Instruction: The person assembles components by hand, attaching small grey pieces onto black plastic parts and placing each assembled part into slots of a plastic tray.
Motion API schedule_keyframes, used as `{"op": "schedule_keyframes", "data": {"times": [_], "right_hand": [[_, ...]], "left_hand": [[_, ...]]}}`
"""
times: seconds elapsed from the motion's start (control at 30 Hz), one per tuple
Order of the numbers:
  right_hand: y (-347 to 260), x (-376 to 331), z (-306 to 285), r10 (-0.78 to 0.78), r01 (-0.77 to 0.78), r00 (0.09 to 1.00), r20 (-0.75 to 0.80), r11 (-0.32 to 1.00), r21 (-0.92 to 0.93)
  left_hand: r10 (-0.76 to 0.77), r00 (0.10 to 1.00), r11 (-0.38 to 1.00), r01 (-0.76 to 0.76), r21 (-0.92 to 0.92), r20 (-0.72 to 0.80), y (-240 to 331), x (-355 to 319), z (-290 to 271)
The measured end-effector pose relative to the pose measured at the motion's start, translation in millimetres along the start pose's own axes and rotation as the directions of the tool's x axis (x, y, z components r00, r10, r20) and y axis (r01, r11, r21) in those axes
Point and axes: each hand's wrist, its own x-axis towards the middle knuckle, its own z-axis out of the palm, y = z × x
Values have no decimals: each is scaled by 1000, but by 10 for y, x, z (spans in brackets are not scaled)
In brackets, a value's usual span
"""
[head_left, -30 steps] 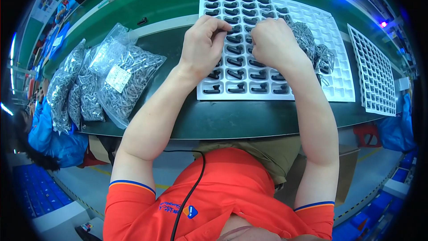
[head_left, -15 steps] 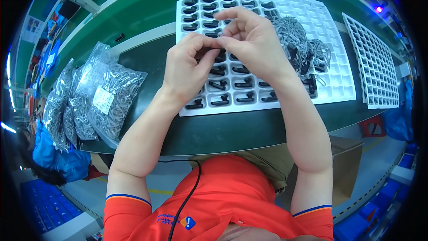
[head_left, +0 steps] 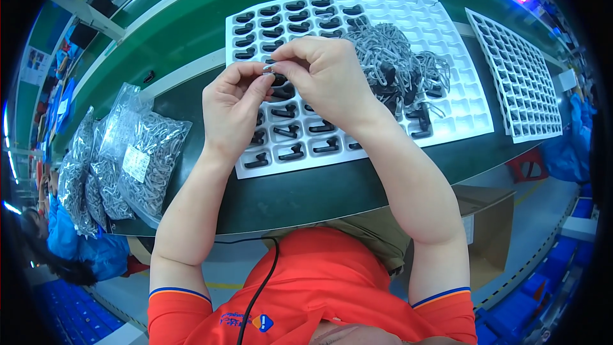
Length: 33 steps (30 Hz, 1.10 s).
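My left hand and my right hand meet fingertip to fingertip above the left part of a white moulded tray. Both are closed in a pinch on something small and greyish, mostly covered by the fingers. Many pockets of the tray hold small black earpiece-shaped parts; some lie hidden under my hands. Right of my right hand, a tangled heap of grey loop-shaped pieces rests on the tray, with a few black parts among it.
Clear plastic bags full of grey pieces stand at the table's left. Another white pocketed tray lies at the right. An open cardboard box is below the table's right edge. A black cable hangs over my red shirt.
The view has shifted, so tray and bags sit differently in it. My right hand's raised fingers have curled in, and both hands' fingertips stay together over the tray.
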Motion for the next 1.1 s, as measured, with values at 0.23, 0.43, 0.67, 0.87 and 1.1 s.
{"op": "schedule_keyframes", "data": {"times": [0.23,0.43,0.67,0.87,1.1], "right_hand": [[-28,-5,-10,150,-147,988,-25,983,110],[5,-20,38,117,-118,992,42,993,12],[3,-23,48,101,-98,993,60,994,-39],[5,-25,32,136,-136,988,76,991,-15],[53,-21,52,42,-49,994,96,996,73]], "left_hand": [[-180,984,963,173,-205,-14,41,61,-29],[-156,986,958,165,-236,58,61,39,-16],[-142,986,964,158,-215,88,36,42,-16],[-145,987,976,153,-153,64,83,26,-16],[-103,984,984,123,-132,146,101,79,-120]]}}
